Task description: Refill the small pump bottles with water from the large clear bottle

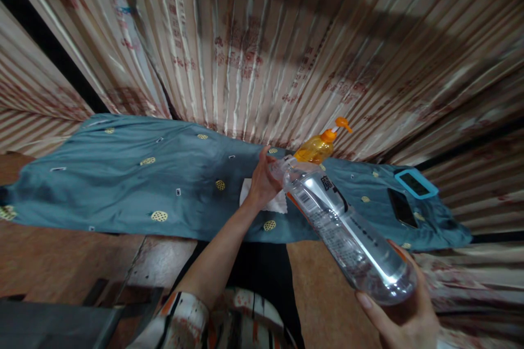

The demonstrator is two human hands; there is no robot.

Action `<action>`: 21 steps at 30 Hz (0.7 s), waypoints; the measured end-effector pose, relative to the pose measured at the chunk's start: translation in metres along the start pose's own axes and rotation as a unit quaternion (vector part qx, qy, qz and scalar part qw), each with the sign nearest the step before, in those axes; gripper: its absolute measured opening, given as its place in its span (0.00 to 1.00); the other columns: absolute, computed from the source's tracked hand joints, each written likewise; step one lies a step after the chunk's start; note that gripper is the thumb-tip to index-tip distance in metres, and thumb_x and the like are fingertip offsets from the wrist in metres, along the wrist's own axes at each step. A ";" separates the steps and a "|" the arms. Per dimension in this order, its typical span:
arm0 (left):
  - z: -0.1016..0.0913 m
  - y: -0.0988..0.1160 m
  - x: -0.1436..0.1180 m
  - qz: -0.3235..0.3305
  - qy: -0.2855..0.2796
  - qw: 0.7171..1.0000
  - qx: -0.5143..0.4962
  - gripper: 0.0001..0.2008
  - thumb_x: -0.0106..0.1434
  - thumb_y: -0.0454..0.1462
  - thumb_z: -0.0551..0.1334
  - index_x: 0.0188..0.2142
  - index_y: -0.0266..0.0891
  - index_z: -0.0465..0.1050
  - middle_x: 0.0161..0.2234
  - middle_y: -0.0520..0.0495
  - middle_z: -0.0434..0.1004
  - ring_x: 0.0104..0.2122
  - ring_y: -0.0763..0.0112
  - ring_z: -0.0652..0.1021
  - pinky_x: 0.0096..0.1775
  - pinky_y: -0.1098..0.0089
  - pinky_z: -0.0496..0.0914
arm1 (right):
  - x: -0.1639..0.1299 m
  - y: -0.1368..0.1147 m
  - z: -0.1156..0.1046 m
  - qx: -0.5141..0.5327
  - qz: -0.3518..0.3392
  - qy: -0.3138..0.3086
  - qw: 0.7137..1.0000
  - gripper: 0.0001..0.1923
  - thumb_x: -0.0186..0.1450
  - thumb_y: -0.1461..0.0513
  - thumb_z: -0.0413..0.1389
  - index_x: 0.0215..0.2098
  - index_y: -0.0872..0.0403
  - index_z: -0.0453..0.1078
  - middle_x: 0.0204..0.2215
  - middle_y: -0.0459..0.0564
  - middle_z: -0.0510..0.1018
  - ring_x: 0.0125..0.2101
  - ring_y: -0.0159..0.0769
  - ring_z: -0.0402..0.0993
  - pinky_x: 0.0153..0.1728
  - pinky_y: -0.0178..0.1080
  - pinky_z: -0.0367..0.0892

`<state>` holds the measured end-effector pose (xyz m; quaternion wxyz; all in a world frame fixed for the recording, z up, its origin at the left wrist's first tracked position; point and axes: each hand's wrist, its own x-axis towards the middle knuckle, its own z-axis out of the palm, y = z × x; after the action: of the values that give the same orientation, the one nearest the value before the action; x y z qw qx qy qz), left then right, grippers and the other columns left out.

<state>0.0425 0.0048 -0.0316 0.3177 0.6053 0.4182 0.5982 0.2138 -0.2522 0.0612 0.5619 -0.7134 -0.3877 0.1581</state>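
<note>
Over blue cloth point(123, 185), clear ribbed plastic bottle point(347, 229), both hands gripping.

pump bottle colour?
Orange pump bottle, translucent body, seen in the head view.

Right hand point(403, 319) cut by bottom edge; bottle point(344, 226) cap hidden behind left hand point(264, 180); curtain print blurred.

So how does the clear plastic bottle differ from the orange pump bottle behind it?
The clear plastic bottle is colourless with a printed label; the orange pump bottle is amber. The clear one is tilted, its base in the right hand and its neck at the left hand; the orange one stands on the teal cloth, untouched. The clear one looks larger, though nearer. Both are see-through plastic.
</note>
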 end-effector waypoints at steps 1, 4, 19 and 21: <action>0.000 0.000 0.000 0.000 0.000 1.000 -0.002 0.50 0.54 0.54 0.81 0.67 0.40 0.63 0.47 0.40 0.83 0.45 0.49 0.87 0.48 0.50 0.83 | 0.000 0.001 0.000 0.003 0.002 -0.001 1.000 0.57 0.46 0.50 0.78 0.68 0.62 0.66 0.67 0.76 0.70 0.69 0.84 0.63 0.71 0.83 0.50; 0.000 -0.001 0.000 0.001 0.000 1.000 -0.006 0.50 0.53 0.53 0.81 0.67 0.42 0.63 0.47 0.40 0.83 0.44 0.49 0.87 0.47 0.51 0.83 | 0.003 0.005 -0.003 0.004 -0.008 -0.002 1.000 0.55 0.44 0.50 0.79 0.65 0.59 0.68 0.66 0.74 0.72 0.68 0.83 0.64 0.70 0.85 0.49; 0.001 -0.003 0.000 0.001 -0.001 1.000 -0.001 0.49 0.53 0.51 0.82 0.67 0.42 0.63 0.47 0.40 0.83 0.45 0.48 0.87 0.48 0.50 0.83 | 0.002 0.000 0.000 -0.001 -0.013 -0.002 1.000 0.53 0.46 0.49 0.79 0.64 0.59 0.68 0.64 0.73 0.73 0.66 0.81 0.66 0.70 0.85 0.46; 0.001 -0.003 0.000 0.006 0.003 1.000 0.002 0.48 0.54 0.52 0.82 0.67 0.43 0.64 0.47 0.40 0.83 0.45 0.49 0.87 0.48 0.50 0.83 | 0.003 0.002 -0.002 -0.009 -0.018 -0.005 1.000 0.52 0.44 0.49 0.79 0.61 0.57 0.69 0.62 0.72 0.74 0.65 0.81 0.68 0.69 0.85 0.48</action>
<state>0.0435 0.0062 -0.0346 0.3119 0.6067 0.4164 0.6010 0.2179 -0.2510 0.0605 0.5564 -0.7105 -0.4047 0.1478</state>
